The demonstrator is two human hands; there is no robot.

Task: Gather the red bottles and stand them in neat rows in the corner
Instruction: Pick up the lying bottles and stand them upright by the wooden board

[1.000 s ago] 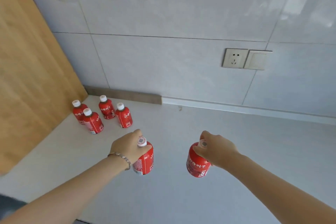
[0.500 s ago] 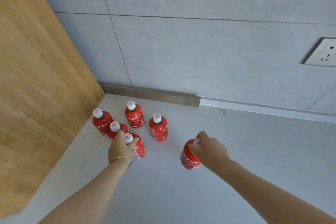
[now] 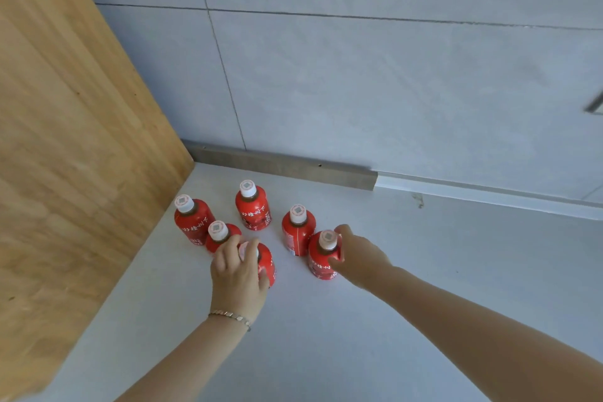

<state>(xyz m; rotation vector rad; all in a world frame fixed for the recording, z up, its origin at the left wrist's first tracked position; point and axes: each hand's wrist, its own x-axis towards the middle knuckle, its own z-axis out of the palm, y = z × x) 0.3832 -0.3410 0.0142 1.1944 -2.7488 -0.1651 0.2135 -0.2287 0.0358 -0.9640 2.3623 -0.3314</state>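
Note:
Several small red bottles with white caps stand near the corner of the grey counter (image 3: 326,336). Against the wooden panel stands one bottle (image 3: 192,220), another (image 3: 253,207) is behind it to the right, a third (image 3: 220,237) sits in front, and a further one (image 3: 297,230) is on the right. My left hand (image 3: 236,274) grips a bottle (image 3: 266,263) by its neck, hiding its cap. My right hand (image 3: 359,259) holds another bottle (image 3: 323,259) at the neck, just right of the group. Both held bottles look upright on the counter.
A wooden panel (image 3: 65,140) forms the left wall of the corner. A grey tiled wall (image 3: 359,75) with a dark skirting strip (image 3: 284,166) closes the back. Part of a wall socket (image 3: 595,106) shows at the right edge.
Both hands have carried their bottles forward and left to the group in the corner. The right-hand bottle now stands beside the rightmost bottle; the view has moved closer.

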